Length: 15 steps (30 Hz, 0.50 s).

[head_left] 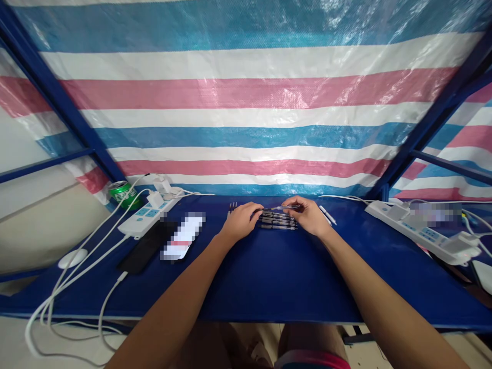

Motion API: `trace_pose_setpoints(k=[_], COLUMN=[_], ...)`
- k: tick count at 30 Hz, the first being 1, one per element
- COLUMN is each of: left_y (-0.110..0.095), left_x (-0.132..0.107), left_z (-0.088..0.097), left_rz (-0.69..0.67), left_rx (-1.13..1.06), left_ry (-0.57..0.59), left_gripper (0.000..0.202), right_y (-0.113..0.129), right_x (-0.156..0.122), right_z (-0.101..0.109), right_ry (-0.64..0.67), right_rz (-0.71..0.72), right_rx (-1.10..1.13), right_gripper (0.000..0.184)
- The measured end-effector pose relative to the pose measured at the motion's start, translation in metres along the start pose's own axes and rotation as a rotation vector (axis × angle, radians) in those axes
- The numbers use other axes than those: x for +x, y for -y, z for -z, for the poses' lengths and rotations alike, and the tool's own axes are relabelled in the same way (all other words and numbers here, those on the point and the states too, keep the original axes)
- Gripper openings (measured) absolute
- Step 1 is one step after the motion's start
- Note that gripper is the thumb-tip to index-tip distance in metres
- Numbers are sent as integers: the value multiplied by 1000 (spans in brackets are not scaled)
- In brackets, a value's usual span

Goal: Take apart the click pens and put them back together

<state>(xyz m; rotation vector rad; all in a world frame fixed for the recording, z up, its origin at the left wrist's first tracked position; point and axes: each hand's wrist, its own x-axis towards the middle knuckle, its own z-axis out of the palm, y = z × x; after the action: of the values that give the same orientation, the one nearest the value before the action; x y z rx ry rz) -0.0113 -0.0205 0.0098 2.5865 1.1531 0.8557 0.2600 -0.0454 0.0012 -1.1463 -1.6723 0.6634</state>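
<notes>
Four dark pens (pixel 277 221) side by side on the blue bench (pixel 269 287), in a tight parallel row just below the hands. One clear-barrelled pen (pixel 283 207) lifted above the row, pinched in the right hand (pixel 307 215), and the left hand (pixel 240 221) close beside it, fingertips near the pen's end, grip unclear. Hands nearly together, not clamped on each other. One white pen (pixel 327 215) apart to the right, untouched. Small metal pieces (pixel 232 207) to the left, too small to count. Farther off, two power strips (pixel 149 215), one green can (pixel 123 193) and one dark phone (pixel 146 247).
</notes>
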Motion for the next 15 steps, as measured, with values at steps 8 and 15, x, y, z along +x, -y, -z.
trace_pose_setpoints(k=[8,15], left_y=[9,14], left_x=[6,2], left_z=[5,8], left_rz=[248,419], left_rx=[-200,45], left_ry=[-132,-112], left_gripper=[37,69], right_y=[-6,-17], right_x=[3,5], right_z=[2,0], right_ry=[-109,-104], right_rz=[2,-29], right_rx=[105,139], right_gripper=[36,44])
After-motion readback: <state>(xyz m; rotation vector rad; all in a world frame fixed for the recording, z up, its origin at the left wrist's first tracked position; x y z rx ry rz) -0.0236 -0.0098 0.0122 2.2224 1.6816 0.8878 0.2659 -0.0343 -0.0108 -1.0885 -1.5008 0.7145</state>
